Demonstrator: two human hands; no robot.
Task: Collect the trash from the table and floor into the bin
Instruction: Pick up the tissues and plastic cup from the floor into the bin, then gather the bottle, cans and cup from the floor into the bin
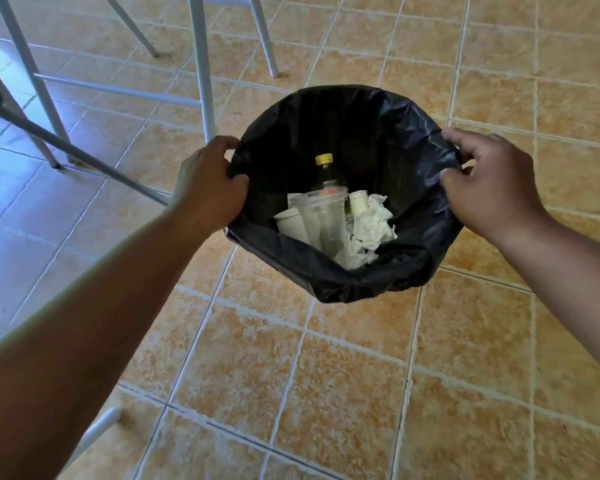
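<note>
- Several pieces of trash lie inside the bin [329,289], so I judge the collecting well advanced: a bottle with a yellow cap [324,167] at 12 o'clock in the pile, a clear plastic cup [321,216] in the middle, white paper cups [291,226] at 9 o'clock and crumpled tissue [373,223] at 4 o'clock.
- The bin stands on the tiled floor [326,375], lined with a black bag folded over its rim.
- My left hand [208,185] grips the bag-covered rim at 9 o'clock, fingers curled over the edge.
- My right hand [489,188] pinches the rim at 3 o'clock, thumb inside and fingers outside.
- No loose trash shows on the tiles that I can see around the bin.
- White metal legs [201,64] stand at 10 to 12 o'clock from the bin. The table top is out of view, so I cannot tell whether anything is left up there.
- My judgement: the floor part looks done here, and what remains is to check the table and the unseen floor.
</note>
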